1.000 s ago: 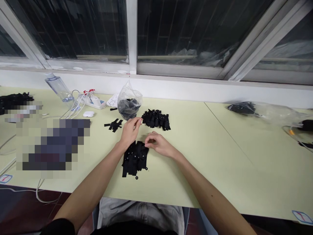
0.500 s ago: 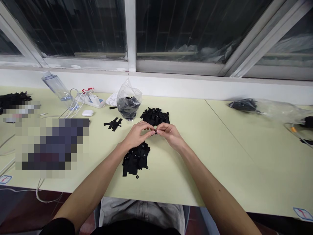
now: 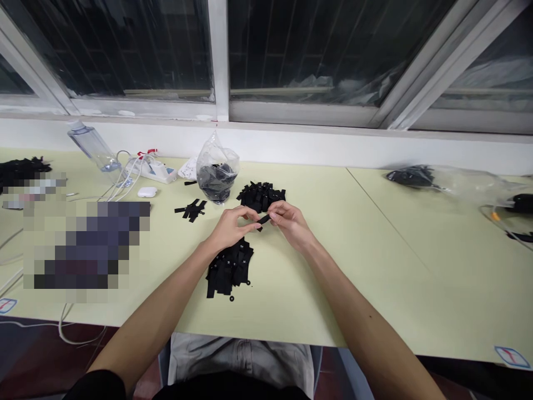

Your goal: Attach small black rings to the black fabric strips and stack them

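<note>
Item under inspection: one black strip [image 3: 265, 219], held above the counter [image 3: 308, 300], left of its middle and between the near and far edges. My right hand [image 3: 291, 223] pinches the strip's upper end between thumb and fingertips; my left hand [image 3: 231, 226] is closed on the lower end, thumb beneath and fingers curled over, though the exact contact is too small to confirm. The strip slants between them, its right end higher. I judge it light and soft, probably woven fabric, liable to bend but unlikely to break; slip should be slight. It is best taken by both ends, thumb against fingertip, leaving the middle flat. Beyond my hands, toward the far edge, lies a heap of similar strips [image 3: 260, 194]; nearer the near edge lies a layered stack [image 3: 229, 269] bearing small white marks, with a small black ring [image 3: 232, 299] just beside it. A clear plastic bag [image 3: 217, 180] holding dark contents stands near the far edge, left of the heap.
</note>
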The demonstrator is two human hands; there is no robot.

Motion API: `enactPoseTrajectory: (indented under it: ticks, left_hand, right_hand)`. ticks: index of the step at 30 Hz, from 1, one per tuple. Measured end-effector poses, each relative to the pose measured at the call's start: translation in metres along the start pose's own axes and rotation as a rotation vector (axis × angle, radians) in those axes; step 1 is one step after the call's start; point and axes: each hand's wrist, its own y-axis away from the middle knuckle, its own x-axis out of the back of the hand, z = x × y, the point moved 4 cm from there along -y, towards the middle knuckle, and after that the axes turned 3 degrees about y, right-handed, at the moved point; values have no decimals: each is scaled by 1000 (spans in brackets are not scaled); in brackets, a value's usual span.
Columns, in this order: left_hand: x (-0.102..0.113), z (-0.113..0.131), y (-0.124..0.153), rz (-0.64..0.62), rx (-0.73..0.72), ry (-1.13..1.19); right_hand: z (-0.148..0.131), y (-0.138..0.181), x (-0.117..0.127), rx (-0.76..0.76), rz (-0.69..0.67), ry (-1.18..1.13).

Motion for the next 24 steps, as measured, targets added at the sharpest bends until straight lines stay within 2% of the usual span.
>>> enactPoseTrajectory:
  ticks: [7, 9, 11, 14, 16, 19, 21, 24]
  left_hand:
    - [-4, -3, 1, -18, 16, 111]
    - [-5, -4, 1, -6, 20, 122]
    - [-5, -7, 1, 29, 35, 112]
    - [-4, -12, 0, 89, 60, 89]
    - [-3, -14, -1, 115, 66, 77]
    - [-2, -12, -1, 130, 56, 71]
    - [-2, -10, -1, 133, 49, 77]
    - [-1, -9, -1, 145, 51, 98]
  right_hand:
    - [3, -1, 1, 5, 28, -22]
    - [4, -2, 2, 24, 103, 70]
    - [0, 0, 4, 68, 235, 222]
    - [-13, 8, -1, 201, 388, 477]
    - [-23, 14, -10, 301, 355, 617]
    - [-29, 18, -26, 385, 216, 744]
    - [-27, 19, -32, 390, 165, 778]
    - [-22, 17, -30, 348, 195, 767]
